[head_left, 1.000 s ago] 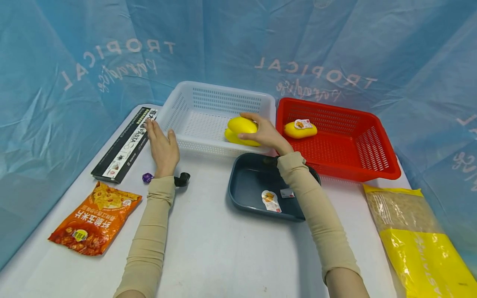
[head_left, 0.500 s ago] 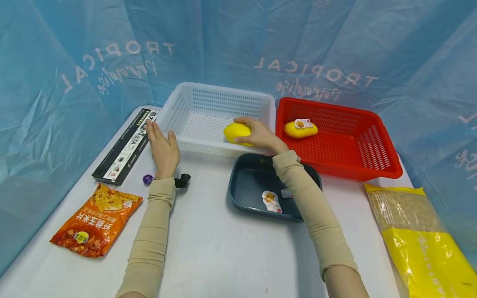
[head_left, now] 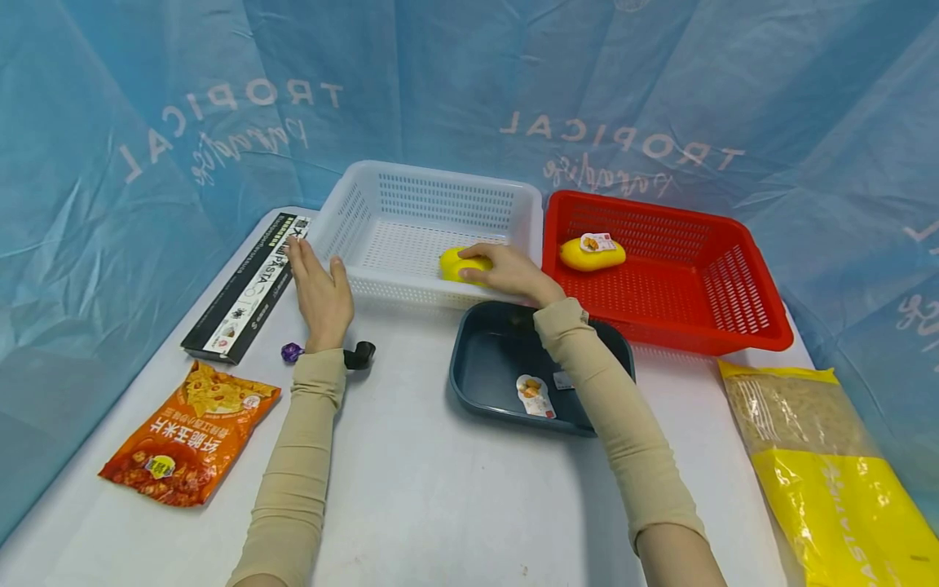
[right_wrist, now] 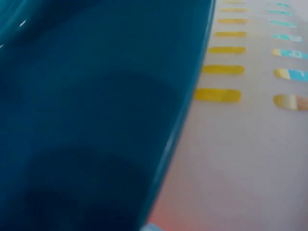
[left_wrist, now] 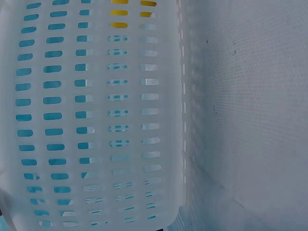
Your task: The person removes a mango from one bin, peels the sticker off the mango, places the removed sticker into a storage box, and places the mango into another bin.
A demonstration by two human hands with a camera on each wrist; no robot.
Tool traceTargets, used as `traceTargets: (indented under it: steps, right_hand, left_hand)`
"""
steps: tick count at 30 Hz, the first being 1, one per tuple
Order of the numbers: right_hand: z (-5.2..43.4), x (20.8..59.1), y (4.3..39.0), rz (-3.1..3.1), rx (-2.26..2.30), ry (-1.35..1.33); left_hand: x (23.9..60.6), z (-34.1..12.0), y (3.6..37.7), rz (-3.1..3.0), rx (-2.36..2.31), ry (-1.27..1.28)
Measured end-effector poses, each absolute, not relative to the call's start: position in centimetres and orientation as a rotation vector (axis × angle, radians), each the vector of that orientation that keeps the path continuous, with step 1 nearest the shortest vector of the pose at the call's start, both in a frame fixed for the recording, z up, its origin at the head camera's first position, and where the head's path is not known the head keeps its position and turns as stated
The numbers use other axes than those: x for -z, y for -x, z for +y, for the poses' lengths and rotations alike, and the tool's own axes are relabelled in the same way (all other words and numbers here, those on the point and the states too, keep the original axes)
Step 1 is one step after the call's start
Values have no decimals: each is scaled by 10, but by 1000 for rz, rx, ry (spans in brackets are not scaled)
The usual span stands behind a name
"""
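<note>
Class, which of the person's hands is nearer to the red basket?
Right. The right hand holds a yellow fruit in the white basket, beside the red basket; the left hand is farther away, near the white basket's opposite end.

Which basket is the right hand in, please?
The white basket: there the right hand holds a yellow fruit, while the red basket has no hand in it.

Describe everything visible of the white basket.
The white basket looks plastic, rectangular and open-topped, with slotted walls and rounded corners. It stands upright on the table, beside the red basket. The right hand holds a yellow fruit inside, near its right front corner. Whether the left hand, near its left front corner, touches it is unclear.
</note>
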State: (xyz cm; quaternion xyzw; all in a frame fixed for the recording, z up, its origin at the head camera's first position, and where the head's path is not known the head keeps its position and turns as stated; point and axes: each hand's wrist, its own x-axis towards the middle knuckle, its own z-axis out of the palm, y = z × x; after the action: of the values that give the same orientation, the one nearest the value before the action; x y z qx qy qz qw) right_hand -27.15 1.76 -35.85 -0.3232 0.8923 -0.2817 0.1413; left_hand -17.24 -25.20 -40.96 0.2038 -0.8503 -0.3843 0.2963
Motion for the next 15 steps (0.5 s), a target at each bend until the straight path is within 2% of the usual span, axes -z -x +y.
traceTargets:
  steps: [15]
  right_hand:
    - [20,357,268,2555,811,930]
  left_hand:
    - [408,-252,172,-2274,1024,-548]
